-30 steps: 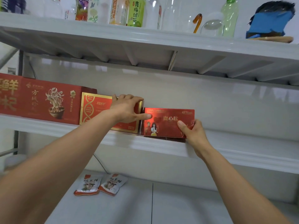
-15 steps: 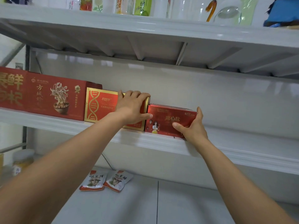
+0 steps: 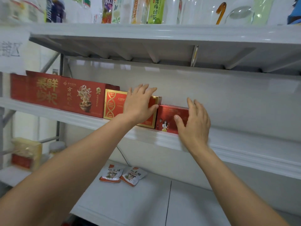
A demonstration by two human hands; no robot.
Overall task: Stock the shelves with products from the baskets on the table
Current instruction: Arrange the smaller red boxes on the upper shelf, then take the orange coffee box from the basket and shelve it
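1. The small red box stands on the middle shelf, its left end tight against the gold-trimmed box. That keeps the row packed, faces forward.
2. Your left hand spreads straight-fingered across the gold-trimmed box and grips nothing. It looks like a brace against sliding.
3. Your right hand hangs loose-fingered before the red box's right end, holding nothing. Whether it touches, I can't tell.

Middle shelf: long red box, gold-edged box, small red box in row. Lower shelf: snack packets.
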